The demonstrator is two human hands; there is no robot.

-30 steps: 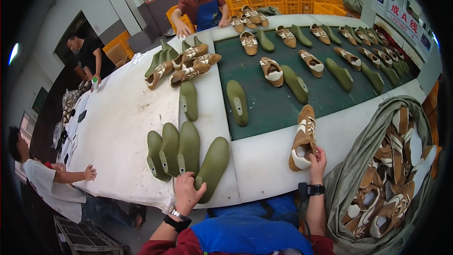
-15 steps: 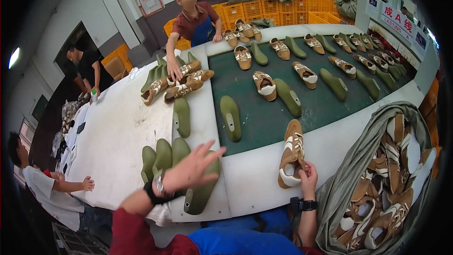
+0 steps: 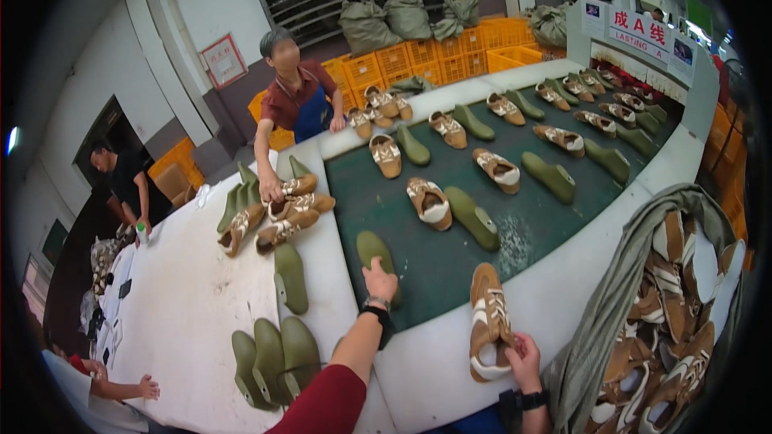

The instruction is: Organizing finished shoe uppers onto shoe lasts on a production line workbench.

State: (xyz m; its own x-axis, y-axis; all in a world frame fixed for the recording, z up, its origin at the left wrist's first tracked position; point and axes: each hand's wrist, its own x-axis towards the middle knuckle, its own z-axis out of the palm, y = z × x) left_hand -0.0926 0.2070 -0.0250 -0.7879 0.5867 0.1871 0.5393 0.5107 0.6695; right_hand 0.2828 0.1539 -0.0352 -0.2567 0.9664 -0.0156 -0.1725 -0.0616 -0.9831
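My left hand reaches over the near edge of the green belt, its fingers closed round the near end of a green shoe last lying there. At the white border, my right hand pinches the heel opening of a brown and white sneaker upper, which points away from me. Beyond my left hand, another brown upper and a green last lie side by side on the belt. Left of my forearm, several lasts stand close together on the white table.
A grey-green sack full of brown uppers is at my right. Across the table, a co-worker's hand touches a cluster of uppers beside several lasts. Rows of uppers and lasts run along the belt. Orange crates line the wall.
My left hand has moved from open above the white table, forward and right, onto the last on the belt. My right hand still holds the sneaker upper. The whole view has shifted.
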